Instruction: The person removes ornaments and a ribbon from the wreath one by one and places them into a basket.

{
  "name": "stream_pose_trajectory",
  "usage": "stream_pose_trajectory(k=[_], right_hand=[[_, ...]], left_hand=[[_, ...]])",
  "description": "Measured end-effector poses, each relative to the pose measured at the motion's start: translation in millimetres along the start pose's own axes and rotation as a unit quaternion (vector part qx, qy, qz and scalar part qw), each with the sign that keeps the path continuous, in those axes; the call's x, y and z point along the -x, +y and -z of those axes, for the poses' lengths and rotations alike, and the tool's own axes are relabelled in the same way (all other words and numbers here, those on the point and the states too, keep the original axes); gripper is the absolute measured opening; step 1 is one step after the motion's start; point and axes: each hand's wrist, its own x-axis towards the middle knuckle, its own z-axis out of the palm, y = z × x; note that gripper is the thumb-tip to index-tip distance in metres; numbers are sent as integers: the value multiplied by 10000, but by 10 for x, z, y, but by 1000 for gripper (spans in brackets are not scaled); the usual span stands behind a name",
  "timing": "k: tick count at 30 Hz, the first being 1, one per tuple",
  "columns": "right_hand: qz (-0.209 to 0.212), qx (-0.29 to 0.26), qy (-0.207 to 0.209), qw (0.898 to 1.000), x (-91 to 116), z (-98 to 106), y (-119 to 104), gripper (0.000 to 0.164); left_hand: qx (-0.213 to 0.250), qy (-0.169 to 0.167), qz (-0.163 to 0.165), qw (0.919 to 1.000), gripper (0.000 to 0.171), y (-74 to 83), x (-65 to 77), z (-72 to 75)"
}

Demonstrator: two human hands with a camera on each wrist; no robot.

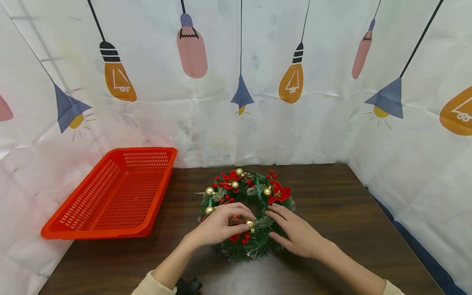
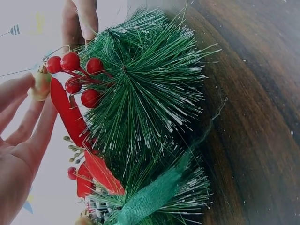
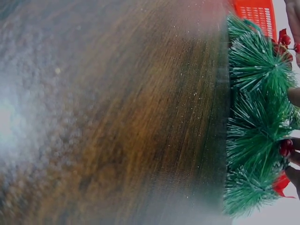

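Head view on my feed shows the red basket (image 1: 127, 200) left of the wreath (image 1: 262, 223), both on the brown surface (image 1: 328, 205); the left hand (image 1: 225, 226) pinches a gold ball (image 1: 250, 223) on the wreath's near side, and the right hand (image 1: 296, 232) lies at its right side, fingers apart.

A green bristly wreath (image 1: 257, 247), white-tipped, bears red berries (image 2: 70, 61) and gold baubles (image 1: 209, 191); the rectangular plastic basket (image 1: 137, 192) is red, the wood-grained bench (image 1: 332, 205) brown, the white fabric backdrop (image 1: 217, 131) lamp-patterned.
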Motion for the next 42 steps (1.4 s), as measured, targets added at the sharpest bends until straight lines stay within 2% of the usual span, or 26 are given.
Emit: stream_pose_trajectory(k=[6,14,23,32,42], right_hand=[[-21,-1,-28,10000,-11,-12,10,61],[-19,12,61,10000,1,-41,10,61],[2,161,469,9988,4,-68,7,53],[-136,182,511,9984,-41,-63,3,50],[-59,474,584,9972,-52,-96,9,46]], left_hand=[[240,186,-42,9995,21,-22,-33,-16],[520,591,-153,9968,22,-30,-23,-1],[452,987,-65,9941,23,-22,28,99],[334,1254,-24,9915,24,-44,67,191],[357,1426,241,9888,24,-28,173,323]])
